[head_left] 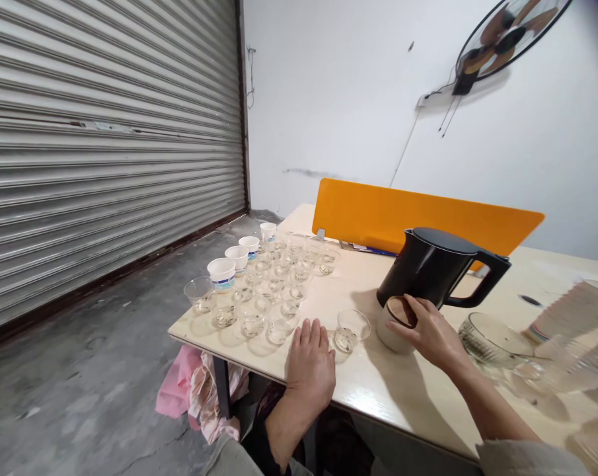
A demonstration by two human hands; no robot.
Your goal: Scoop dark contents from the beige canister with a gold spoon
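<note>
Nothing here can be read: the white paper cups (221, 272) at centre left carry a blue band, but any print on it is too small to read.

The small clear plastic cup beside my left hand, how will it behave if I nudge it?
The small clear plastic cup looks thin-walled and nearly empty, so it is probably very light and would slide or tip easily on the smooth pale table. Its walls would likely flex if squeezed by the left hand.

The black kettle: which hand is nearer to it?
Right. The right hand holds a white cup just below the black kettle; the left hand rests flat on the table, farther left.
</note>
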